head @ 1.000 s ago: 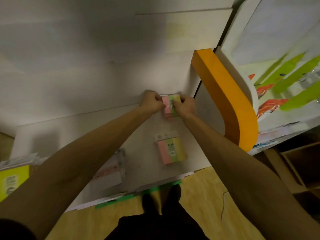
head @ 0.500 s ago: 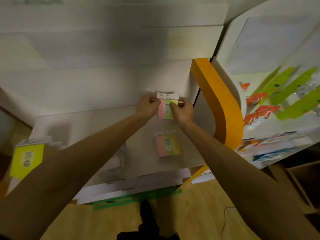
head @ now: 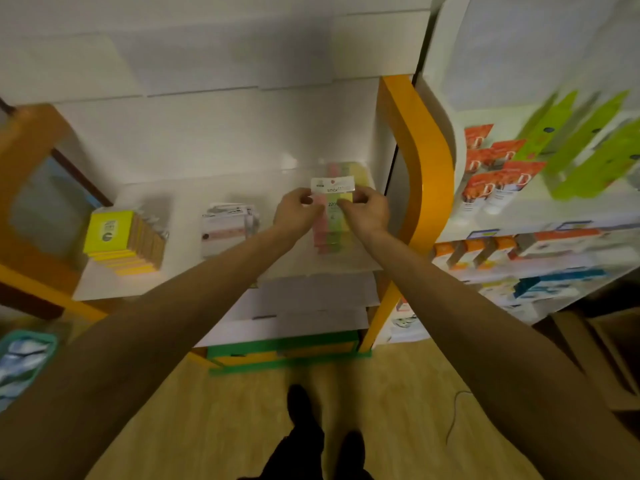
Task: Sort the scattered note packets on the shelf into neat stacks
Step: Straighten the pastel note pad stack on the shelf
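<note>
1. Pink, green and yellow striped, the note packet with a white header card [head: 331,199] sits between both hands, held up over the white shelf [head: 180,202].
2. The left hand [head: 297,213] has its grip closed on the packet's left edge, thumb and fingers pinching just under the header card.
3. The right hand [head: 365,211] pinches the packet's right edge the same way, thumb across the front of it.
4. Directly below the two grips, more pink, green and yellow note packets [head: 330,237] lie on the shelf; how many, I cannot tell through the blur.
5. Beyond the grips, against the back wall, another pink and yellow packet [head: 349,169] shows above the header card.
6. Left of the left grip lies a pale pink and white packet pile [head: 228,228]; further left stands a row of yellow square note pads [head: 121,242].
7. Right of the right grip rises a curved orange shelf panel [head: 426,174]; past it, a neighbouring rack holds orange and white tubes [head: 491,171] and lime green packages [head: 581,147].
</note>
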